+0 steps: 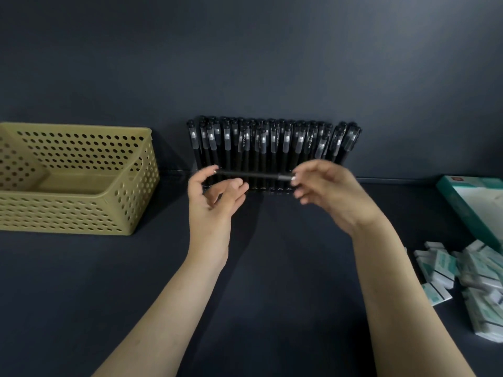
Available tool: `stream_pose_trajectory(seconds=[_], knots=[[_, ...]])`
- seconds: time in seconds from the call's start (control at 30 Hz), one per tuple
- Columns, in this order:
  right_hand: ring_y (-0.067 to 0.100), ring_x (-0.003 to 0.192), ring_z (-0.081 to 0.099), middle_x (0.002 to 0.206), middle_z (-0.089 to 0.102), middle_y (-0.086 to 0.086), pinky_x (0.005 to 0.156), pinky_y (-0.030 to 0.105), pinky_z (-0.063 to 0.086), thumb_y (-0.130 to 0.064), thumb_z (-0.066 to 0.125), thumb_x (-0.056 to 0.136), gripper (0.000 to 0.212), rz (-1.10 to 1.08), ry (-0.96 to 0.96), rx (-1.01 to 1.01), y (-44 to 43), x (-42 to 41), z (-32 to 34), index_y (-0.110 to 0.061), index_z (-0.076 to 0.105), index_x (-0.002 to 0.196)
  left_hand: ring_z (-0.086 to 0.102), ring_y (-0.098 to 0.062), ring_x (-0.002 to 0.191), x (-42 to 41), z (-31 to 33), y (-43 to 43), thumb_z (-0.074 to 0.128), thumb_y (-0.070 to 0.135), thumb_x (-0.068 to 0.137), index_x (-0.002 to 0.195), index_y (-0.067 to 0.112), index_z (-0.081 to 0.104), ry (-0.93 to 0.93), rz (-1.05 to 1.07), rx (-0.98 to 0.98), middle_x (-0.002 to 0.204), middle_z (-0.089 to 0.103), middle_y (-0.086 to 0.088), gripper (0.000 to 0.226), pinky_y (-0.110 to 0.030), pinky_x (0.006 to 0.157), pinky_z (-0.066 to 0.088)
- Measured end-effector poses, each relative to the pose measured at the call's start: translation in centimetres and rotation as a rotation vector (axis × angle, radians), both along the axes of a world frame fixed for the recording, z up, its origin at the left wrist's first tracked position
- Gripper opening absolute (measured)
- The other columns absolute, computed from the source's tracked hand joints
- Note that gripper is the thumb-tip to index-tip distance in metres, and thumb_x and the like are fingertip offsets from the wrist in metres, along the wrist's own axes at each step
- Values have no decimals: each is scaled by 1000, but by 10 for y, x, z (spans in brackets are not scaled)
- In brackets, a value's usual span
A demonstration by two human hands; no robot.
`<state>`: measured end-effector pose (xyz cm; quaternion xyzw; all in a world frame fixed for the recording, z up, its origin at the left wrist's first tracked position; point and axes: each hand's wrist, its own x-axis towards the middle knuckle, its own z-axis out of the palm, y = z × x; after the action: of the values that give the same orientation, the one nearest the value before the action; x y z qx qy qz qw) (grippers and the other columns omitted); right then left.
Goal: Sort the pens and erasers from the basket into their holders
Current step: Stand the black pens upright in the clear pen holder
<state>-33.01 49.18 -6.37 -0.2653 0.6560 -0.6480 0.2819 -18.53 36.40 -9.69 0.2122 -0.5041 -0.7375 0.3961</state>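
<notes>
A black pen (253,175) lies level in the air between my two hands. My left hand (215,194) pinches its tip end and my right hand (324,186) pinches its capped end. Right behind it, a clear holder (272,159) packed with several upright black pens leans against the dark wall. The olive perforated basket (128,170) stands at the left, and I see nothing inside it. At the right edge lies a pile of several white-and-green erasers (468,278).
A teal and white box (473,208) lies at the far right, behind the erasers. The dark tabletop (272,281) stretches between my forearms and in front of the basket. The wall runs close behind the pen holder.
</notes>
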Motion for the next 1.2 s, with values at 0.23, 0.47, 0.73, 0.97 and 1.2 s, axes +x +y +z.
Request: stream_pose_trajectory(seconds=[0.23, 0.47, 0.73, 0.97, 1.2], knots=[[12, 71, 61, 85, 61, 3, 78, 27, 57, -1, 56, 94, 14, -483, -103, -444, 11, -18, 2, -12, 63, 100, 55, 4, 113, -6, -17, 7, 59, 15, 94, 117, 19, 67, -349, -74, -774, 118, 64, 12, 24, -14, 97, 42], [11, 88, 59, 98, 58, 2, 81, 31, 56, -9, 52, 96, 23, -857, 454, -460, 37, -31, 9, -4, 59, 117, 48, -25, 125, -31, -34, -16, 55, 18, 92, 128, 15, 60, -594, 187, -1374, 126, 57, -4, 37, -40, 110, 33], [18, 92, 62, 105, 51, 3, 77, 15, 48, -7, 49, 94, 29, -871, 840, -230, 42, -31, 12, -5, 62, 120, 47, -30, 116, -38, -40, -20, 63, 11, 85, 128, 13, 59, -684, 180, -1418, 123, 53, -7, 43, -54, 107, 36], [-2, 88, 57, 101, 49, -13, 78, 10, 46, -4, 52, 95, 28, -777, 923, -167, 36, -28, 8, -6, 63, 121, 42, -30, 121, -37, -39, -21, 62, 12, 85, 132, 16, 55, -715, 130, -1376, 129, 48, -4, 47, -51, 104, 41], [16, 89, 63, 102, 62, -1, 77, 19, 51, -7, 57, 94, 19, -662, 937, -67, 31, -31, -2, -8, 60, 113, 38, -28, 124, -37, -40, -20, 62, 12, 85, 132, 18, 54, -721, 130, -1351, 131, 47, -2, 48, -45, 105, 41]])
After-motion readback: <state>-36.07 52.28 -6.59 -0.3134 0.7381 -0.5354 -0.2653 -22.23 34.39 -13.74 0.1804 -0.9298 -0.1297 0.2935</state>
